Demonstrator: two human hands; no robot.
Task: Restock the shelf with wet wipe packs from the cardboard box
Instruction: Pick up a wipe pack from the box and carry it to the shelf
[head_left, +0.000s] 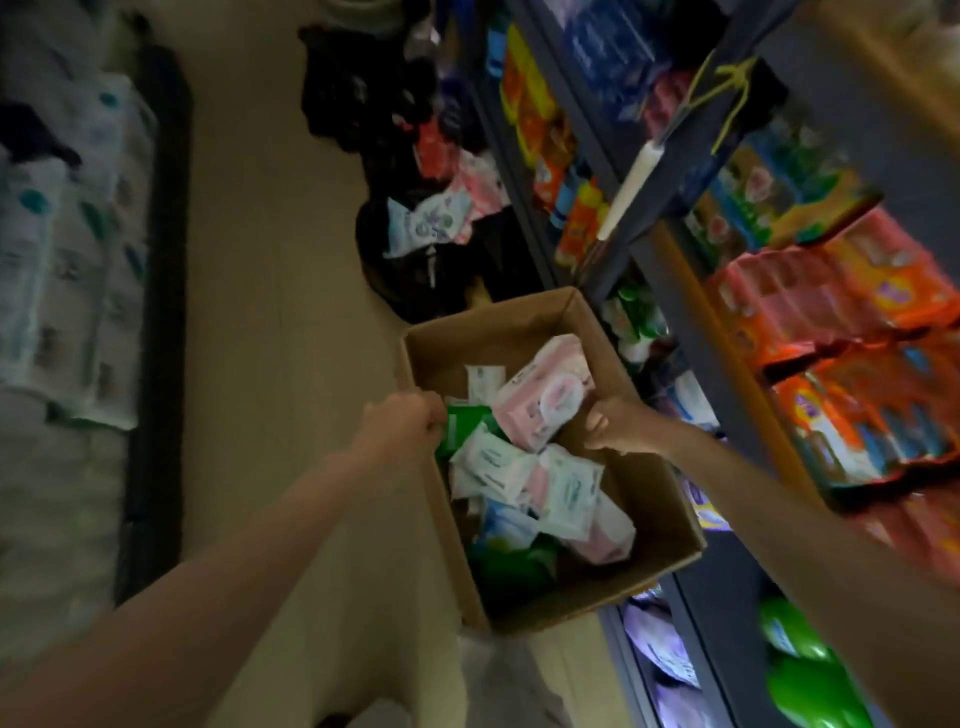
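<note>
An open cardboard box (644, 499) sits on the aisle floor beside the shelf (691, 291). Inside lie several wet wipe packs: a pink pack (540, 400) on top, white packs (493, 462) in the middle, green ones lower down. My left hand (402, 423) grips the box's left rim with curled fingers. On the opposite side my right hand (618, 423) grips the right rim, thumb inside the box. Both arms reach forward from the bottom of the view.
The shelf on the right holds orange and red packs (852, 322), blue packs higher up and green items (800, 670) low down. Black bags with pink and white packs (436, 218) lie on the floor beyond the box. White bundled packs (67, 249) line the left side.
</note>
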